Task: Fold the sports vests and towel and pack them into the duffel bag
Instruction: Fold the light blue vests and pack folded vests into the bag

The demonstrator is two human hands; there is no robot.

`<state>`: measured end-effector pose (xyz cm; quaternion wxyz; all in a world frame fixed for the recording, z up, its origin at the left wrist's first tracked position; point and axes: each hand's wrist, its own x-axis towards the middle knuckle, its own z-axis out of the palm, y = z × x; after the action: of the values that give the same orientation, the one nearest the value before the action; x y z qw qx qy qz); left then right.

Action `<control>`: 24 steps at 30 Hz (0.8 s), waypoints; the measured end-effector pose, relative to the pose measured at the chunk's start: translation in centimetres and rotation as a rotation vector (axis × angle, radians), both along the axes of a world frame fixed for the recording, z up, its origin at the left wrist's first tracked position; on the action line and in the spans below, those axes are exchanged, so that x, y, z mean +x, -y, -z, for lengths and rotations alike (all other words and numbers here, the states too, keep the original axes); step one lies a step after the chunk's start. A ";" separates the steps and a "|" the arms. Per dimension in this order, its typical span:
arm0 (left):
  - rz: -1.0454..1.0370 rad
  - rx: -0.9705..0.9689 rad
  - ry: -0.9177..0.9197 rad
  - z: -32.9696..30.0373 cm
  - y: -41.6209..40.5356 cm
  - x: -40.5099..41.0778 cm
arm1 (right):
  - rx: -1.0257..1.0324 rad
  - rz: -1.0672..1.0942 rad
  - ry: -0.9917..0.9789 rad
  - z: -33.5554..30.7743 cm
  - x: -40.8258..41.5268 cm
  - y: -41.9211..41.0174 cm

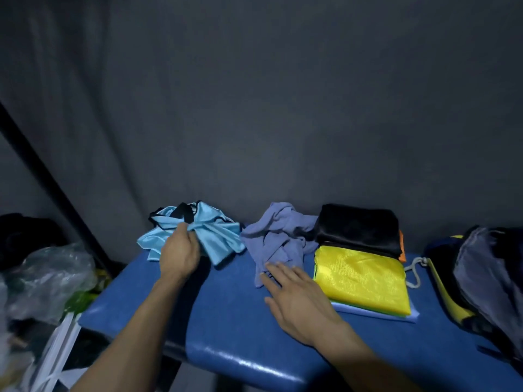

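Head view, duffel bag (486, 275) cropped, left hand (179, 254) fingertips hidden

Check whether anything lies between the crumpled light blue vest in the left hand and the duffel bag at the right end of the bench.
Yes. The light blue vest, gripped by the left hand, is at the bench's left end. Between it and the duffel bag lie the crumpled purple cloth and the folded stack; the right hand hovers there too.

Three vests (198, 236); one towel (278, 239); one bag (486, 273)
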<state>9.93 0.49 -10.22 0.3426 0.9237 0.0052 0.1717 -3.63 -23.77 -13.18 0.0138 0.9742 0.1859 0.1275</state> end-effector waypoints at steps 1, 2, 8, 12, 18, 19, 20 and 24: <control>-0.048 -0.124 0.017 -1.4 -0.3 -0.6 | 0.012 0.016 -0.013 -0.1 0.0 -0.2; -0.076 -0.211 0.055 -2.9 -0.7 -1.0 | 0.019 0.033 0.005 -0.1 0.0 -0.3; 0.255 -0.389 0.069 -8.6 -1.3 -5.2 | 0.656 0.021 -0.179 -3.0 -1.3 -1.8; 0.515 -0.618 -0.147 -10.5 0.0 -9.1 | 1.076 0.018 -0.138 -5.5 -2.3 -3.1; 0.453 -0.701 -0.214 -12.4 0.9 -12.4 | 1.422 -0.085 -0.112 -8.7 -3.3 -4.5; 0.416 -0.701 -0.170 -12.3 0.8 -12.3 | 1.534 -0.068 -0.152 -9.6 -3.7 -4.8; 0.385 -0.661 -0.120 -12.1 0.6 -12.2 | 1.652 -0.061 -0.188 -10.5 -4.0 -5.1; 0.192 -0.044 0.227 -10.2 -0.3 -11.9 | 1.951 -0.063 -0.280 -13.8 -4.5 -5.5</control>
<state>-1.96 0.81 0.02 0.3760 0.8869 -0.1180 0.2412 -8.09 -18.29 0.66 -0.8215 0.5591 0.0248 0.1088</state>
